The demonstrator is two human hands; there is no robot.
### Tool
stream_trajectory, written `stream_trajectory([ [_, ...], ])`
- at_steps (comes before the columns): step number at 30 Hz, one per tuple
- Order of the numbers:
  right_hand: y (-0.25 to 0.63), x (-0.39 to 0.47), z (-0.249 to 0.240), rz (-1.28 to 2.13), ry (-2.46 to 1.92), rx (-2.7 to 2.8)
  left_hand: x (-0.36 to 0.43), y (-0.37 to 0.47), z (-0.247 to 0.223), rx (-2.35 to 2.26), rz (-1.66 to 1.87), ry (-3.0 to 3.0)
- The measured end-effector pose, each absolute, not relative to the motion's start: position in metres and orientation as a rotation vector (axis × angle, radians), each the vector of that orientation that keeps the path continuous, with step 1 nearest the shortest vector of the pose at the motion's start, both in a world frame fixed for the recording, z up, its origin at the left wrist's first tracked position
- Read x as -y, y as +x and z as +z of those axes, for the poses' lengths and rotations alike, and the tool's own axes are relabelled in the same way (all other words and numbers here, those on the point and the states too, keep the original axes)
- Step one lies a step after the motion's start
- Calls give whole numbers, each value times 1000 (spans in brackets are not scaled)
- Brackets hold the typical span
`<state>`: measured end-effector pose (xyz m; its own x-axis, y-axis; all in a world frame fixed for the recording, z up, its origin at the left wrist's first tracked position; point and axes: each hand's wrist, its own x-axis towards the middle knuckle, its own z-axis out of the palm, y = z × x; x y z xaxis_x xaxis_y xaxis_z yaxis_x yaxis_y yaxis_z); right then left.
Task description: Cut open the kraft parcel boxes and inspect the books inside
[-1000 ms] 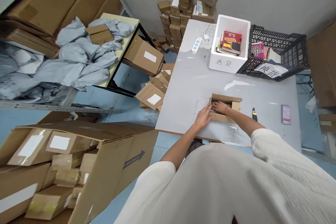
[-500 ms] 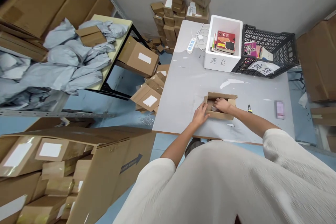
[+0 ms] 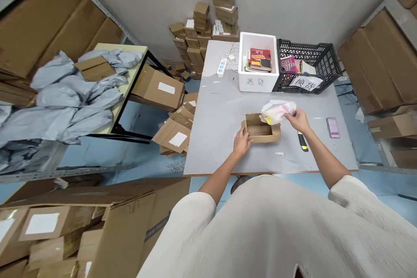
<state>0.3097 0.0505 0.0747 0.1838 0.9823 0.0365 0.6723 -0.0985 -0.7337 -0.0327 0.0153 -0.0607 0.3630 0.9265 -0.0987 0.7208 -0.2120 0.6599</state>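
Observation:
An open cardboard box (image 3: 265,138) stands on the grey table (image 3: 215,139), its inside showing bare cardboard. My left hand (image 3: 241,141) rests at the box's left edge, fingers against its wall. Above the box's right rear corner, my right hand (image 3: 298,120) pinches a wrapped white and pink item (image 3: 278,112) with a yellow patch. What is inside the wrapping is too blurred to tell. A black and yellow utility knife (image 3: 302,141) lies right of the box, below my right hand.
Behind are a white foam box (image 3: 259,83) with books, a black crate (image 3: 329,63) with books, and a power strip (image 3: 222,67). A phone (image 3: 332,127) lies at the right. Grey parcels (image 3: 78,91) cover a side table; cartons (image 3: 172,132) are piled left of the table.
My right hand has come up out of the box and moved right, now holding the wrapped item. My left hand stays by the box's left side. The camera view has shifted.

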Motion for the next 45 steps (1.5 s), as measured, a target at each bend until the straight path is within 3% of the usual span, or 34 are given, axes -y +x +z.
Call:
stream_trajectory([
  [5, 316, -26, 54, 971, -1716, 1325, -36, -29, -63, -1530, 464, 1955],
  [10, 300, 10, 1, 1347, -1785, 1228, -61, -29, -64, -1618, 545, 1873],
  [15, 269, 36, -68, 1305, -2228, 1192, -72, -27, -64, -1577, 533, 1848],
  [19, 268, 40, -93, 1177, -2397, 1354, -66, -29, -59, -1531, 547, 1857],
  [24, 289, 14, -88, 891, -2360, 1347, -45, -45, -57, -1708, 749, 1691],
  [28, 297, -23, -73, 1107, -2081, 1210, -40, -52, -66, -1887, 777, 1242],
  [33, 285, -58, -54, 1241, -1767, 1103, -57, -35, -72, -1577, 784, 1211],
  [45, 230, -85, -38, 1309, -1780, 1082, -88, -45, -64, -1534, 833, 1431],
])
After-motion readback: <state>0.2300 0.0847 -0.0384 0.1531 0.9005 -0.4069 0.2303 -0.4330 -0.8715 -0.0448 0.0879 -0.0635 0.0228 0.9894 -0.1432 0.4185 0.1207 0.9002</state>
